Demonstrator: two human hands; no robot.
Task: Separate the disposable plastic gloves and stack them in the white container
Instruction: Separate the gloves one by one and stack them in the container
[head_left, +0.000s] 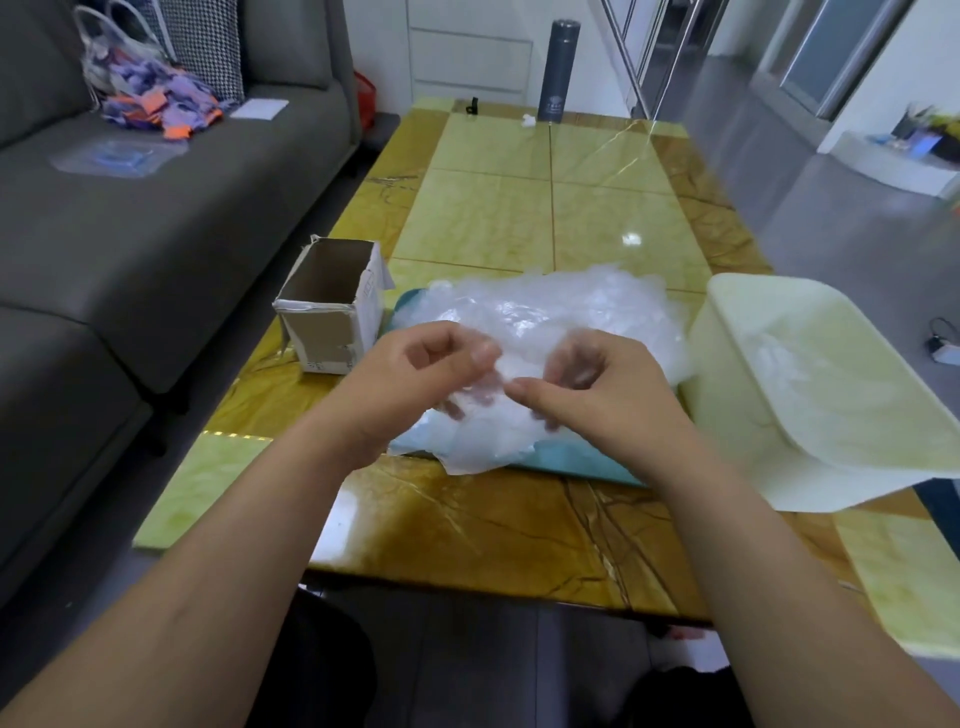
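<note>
Gloves (561, 306) of thin clear plastic, crumpled into a loose heap on a teal tray (571, 460) at the middle of the yellow marble-patterned table (493, 530). Just right of the heap, white container (727, 395): deep, open-topped, with a small flat layer of clear gloves (779, 358) low inside. Left of the tray, small cardboard box (332, 312), top torn open, brown inner walls on show, contents not visible. At the far end of the table, upright grey flask (558, 73); along the table's left side, grey sofa (130, 234). Above the near side of the heap, both bare hands close together, backs toward the camera. Left hand (415, 379): fingers curled inward, thumb and fingertips pinching the edge of a single glove (483, 441). Right hand (602, 400): thumb and forefinger pressed together on the same film, other fingers bent and partly veiled behind it. Between the two pinches, film bunched and blurred, its loose end draped down over the tray's near edge onto the table
</note>
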